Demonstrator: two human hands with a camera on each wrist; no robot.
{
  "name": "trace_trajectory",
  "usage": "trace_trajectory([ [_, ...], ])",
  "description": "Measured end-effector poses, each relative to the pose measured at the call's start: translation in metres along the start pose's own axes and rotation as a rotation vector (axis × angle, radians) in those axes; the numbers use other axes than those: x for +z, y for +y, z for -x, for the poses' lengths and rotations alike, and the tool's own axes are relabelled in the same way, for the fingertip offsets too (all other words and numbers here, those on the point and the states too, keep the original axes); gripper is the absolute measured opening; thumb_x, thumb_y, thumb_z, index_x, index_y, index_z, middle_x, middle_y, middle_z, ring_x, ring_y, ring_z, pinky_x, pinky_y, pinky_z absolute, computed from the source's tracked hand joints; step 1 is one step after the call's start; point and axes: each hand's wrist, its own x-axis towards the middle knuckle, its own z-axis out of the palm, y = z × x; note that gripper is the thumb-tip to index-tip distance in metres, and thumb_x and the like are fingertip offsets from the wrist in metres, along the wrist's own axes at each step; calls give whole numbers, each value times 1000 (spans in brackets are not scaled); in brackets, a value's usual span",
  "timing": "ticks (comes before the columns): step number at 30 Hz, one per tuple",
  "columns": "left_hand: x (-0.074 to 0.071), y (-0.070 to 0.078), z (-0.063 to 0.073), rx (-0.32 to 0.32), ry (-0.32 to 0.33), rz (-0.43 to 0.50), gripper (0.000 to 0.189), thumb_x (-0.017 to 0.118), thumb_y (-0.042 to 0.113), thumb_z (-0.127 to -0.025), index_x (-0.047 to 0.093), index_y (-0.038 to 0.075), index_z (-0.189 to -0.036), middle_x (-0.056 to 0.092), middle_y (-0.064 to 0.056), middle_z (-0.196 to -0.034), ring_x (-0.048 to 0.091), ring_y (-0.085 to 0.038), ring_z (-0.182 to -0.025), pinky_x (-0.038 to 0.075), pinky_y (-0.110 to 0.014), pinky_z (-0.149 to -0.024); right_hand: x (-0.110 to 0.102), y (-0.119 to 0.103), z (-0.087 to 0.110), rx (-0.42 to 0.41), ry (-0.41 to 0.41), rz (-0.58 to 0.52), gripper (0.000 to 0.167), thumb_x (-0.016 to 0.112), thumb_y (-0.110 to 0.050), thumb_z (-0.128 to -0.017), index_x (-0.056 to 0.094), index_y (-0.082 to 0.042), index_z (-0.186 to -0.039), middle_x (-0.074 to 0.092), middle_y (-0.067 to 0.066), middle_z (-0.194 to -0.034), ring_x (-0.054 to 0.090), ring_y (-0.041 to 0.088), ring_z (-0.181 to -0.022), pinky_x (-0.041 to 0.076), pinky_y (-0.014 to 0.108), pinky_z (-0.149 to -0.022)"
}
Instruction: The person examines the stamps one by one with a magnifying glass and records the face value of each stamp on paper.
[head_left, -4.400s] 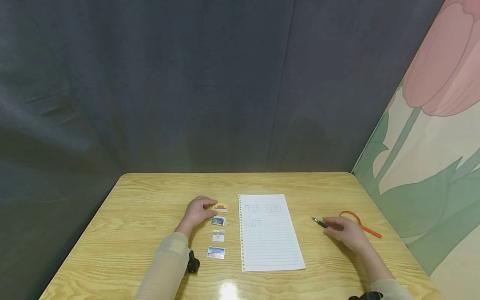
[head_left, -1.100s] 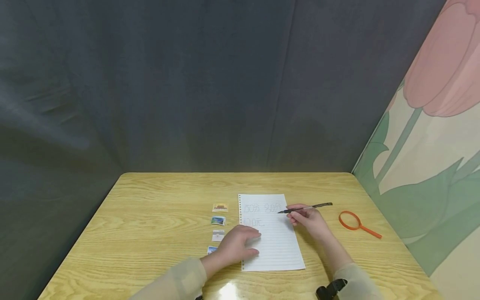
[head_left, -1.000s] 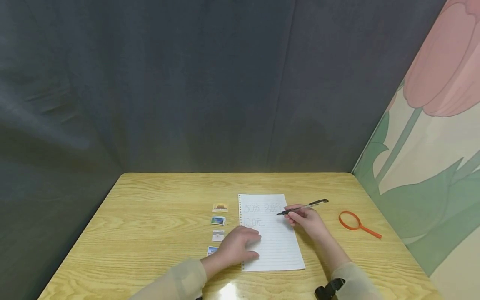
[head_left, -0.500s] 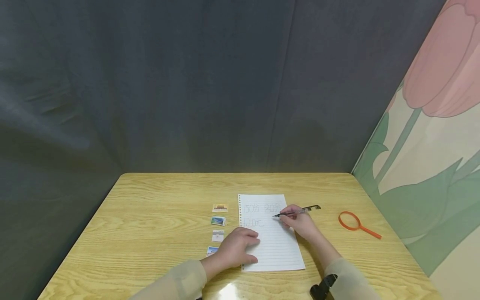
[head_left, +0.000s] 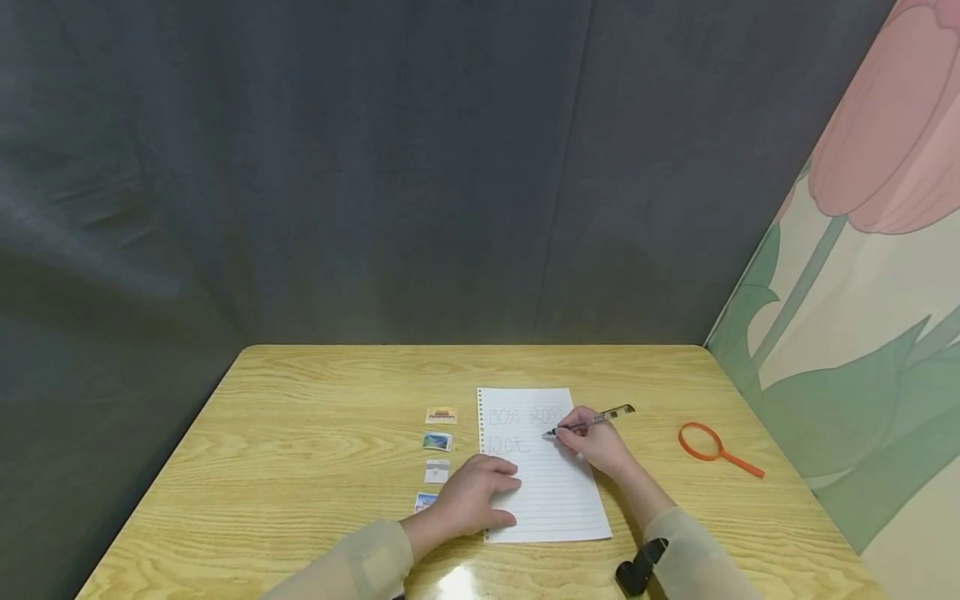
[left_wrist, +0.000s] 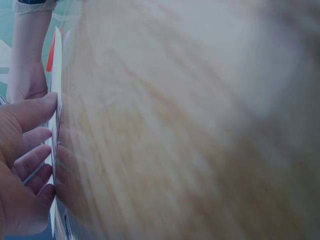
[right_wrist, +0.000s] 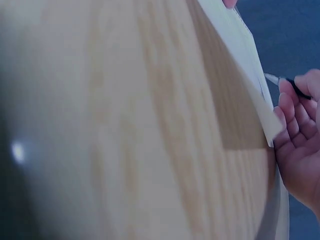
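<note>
My right hand (head_left: pixel 600 450) pinches a pen (head_left: pixel 611 413), its tip on or just over the lined sheet (head_left: pixel 551 500), to the right of the handwriting. In the right wrist view the black grip of the pen (right_wrist: pixel 300 90) shows between thumb and fingers. The sheet has two rows of writing, "150分 80分" and "120元". Across its lower left part rests my left hand (head_left: pixel 472 496), fingers spread. The left wrist view has that hand's fingertips (left_wrist: pixel 42 172) against the paper (left_wrist: pixel 57 75). Left of the sheet, small stamps form a column: yellow (head_left: pixel 441 415), green-blue (head_left: pixel 437 442), pale grey (head_left: pixel 437 472) and blue (head_left: pixel 424 501), the last partly hidden.
An orange magnifying glass (head_left: pixel 720 453) lies on the wooden table (head_left: pixel 300 433) to the right of the paper. Behind the table hangs a dark curtain (head_left: pixel 420 183). A wall with a painted tulip (head_left: pixel 877 150) borders the right side.
My left hand has gone from the top stamps to the sheet. My right hand has picked up the pen and brought it left onto the paper, shifting slightly left over the last second.
</note>
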Motion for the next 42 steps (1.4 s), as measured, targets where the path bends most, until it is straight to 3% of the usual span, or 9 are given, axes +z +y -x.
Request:
trace_trajectory([
  [25, 4, -3, -1, -6, 5, 0, 50, 85, 33, -76, 72, 13, -121, 62, 5, -130, 51, -15, -124, 37, -28, -109, 5, -5, 0, -41, 30, 90, 7, 70, -6, -88, 63, -6, -89, 60, 1, -74, 54, 14, -59, 47, 23, -50],
  [36, 5, -3, 0, -11, 9, 11, 51, 86, 34, -76, 72, 14, -121, 61, 6, -131, 51, -15, -124, 38, -28, -108, 1, -2, 10, -140, -99, 81, 9, 69, -6, -88, 61, -8, -86, 56, -1, -70, 49, 11, -56, 42, 21, -47],
  [42, 4, -3, 1, -4, 11, 4, 51, 86, 34, -76, 73, 14, -120, 61, 6, -131, 51, -16, -124, 38, -29, -108, 2, -1, 13, -129, -98, 65, 7, 68, -5, -89, 61, -7, -86, 59, 0, -71, 49, 10, -55, 42, 20, -46],
])
